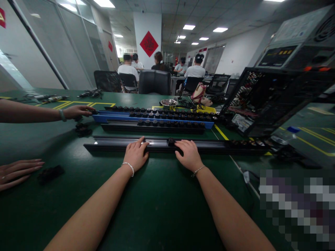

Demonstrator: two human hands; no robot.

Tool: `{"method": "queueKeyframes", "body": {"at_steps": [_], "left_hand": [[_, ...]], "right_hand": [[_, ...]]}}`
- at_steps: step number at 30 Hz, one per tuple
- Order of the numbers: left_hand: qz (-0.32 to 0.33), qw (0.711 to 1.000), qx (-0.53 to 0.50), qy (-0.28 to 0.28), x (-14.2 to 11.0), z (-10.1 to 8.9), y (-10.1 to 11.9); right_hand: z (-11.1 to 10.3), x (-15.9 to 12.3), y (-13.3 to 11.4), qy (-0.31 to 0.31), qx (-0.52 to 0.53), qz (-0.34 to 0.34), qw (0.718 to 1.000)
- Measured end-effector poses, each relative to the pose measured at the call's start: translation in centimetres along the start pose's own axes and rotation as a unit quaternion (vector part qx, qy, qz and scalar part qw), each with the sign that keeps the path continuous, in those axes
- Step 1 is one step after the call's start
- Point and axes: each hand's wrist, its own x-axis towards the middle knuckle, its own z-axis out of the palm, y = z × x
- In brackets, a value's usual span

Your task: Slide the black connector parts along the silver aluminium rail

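My left hand [136,153] lies over the near wall of a long black channel rail [154,149], fingers stretched and apart. My right hand [190,153] rests on the same rail farther right. Its fingertips touch or nearly touch a small black part [171,141] sitting in the channel; the fingers are extended, with the thumb apart at the near wall. Several more dark parts [246,143] line the rail's right end. Behind it lie another black rail [154,128] and a blue rail [112,119], both carrying rows of small black parts.
At the left, another person's hand [75,111] reaches the blue rail's end, and a second hand [21,171] lies flat by a dark part [51,174]. A metal bowl [169,102] stands behind the rails. An open computer case [264,101] and a bottle [285,135] stand right.
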Motion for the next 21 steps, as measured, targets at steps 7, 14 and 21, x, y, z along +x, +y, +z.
{"method": "queueKeyframes", "body": {"at_steps": [7,14,21], "left_hand": [[0.001,1.0,0.001,0.003,-0.03,0.1,0.0],[-0.002,1.0,0.004,0.003,0.0,0.03,0.17],[0.0,1.0,0.009,0.012,-0.04,0.19,0.21]], "right_hand": [[-0.11,-0.07,-0.65,-0.014,-0.002,0.009,1.0],[-0.15,-0.02,-0.68,-0.019,-0.01,0.007,1.0],[-0.02,-0.03,-0.38,-0.031,-0.002,0.009,0.999]]}}
